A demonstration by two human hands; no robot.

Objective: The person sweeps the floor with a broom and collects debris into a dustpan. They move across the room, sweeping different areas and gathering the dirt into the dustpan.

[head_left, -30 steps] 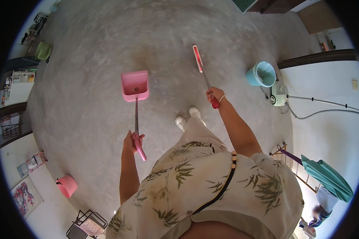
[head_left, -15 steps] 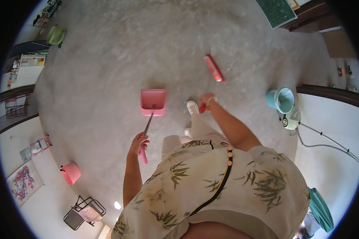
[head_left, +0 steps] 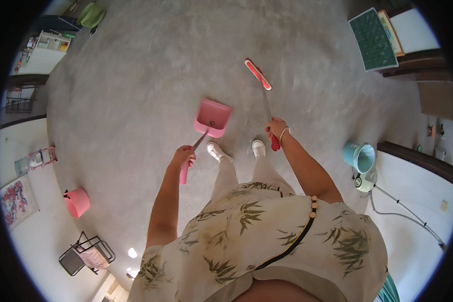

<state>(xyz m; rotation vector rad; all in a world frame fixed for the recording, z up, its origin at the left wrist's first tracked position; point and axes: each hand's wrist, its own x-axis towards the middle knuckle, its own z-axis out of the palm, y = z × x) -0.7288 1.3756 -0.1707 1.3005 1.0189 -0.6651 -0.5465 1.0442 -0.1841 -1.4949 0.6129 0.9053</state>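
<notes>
My left hand is closed round the handle of a pink dustpan, its grip end sticking out below my fingers. The pan stands tilted in front of my feet, mouth facing away from me. A small dark clump of debris sits inside it. With my right hand I grip a broom by its red-ended handle. Its red and white head is ahead of me, to the right of the dustpan and apart from it. A bracelet circles my right wrist.
Bare concrete floor spreads round my feet. On the right stand a light blue bucket and a pale green appliance with a hose. A pink bin and a folding chair are at left; a green board leans far right.
The broom head has swung farther away and to the left, and my right hand has come into plain view. The dustpan has shifted right and turned slightly. My feet now stand side by side.
</notes>
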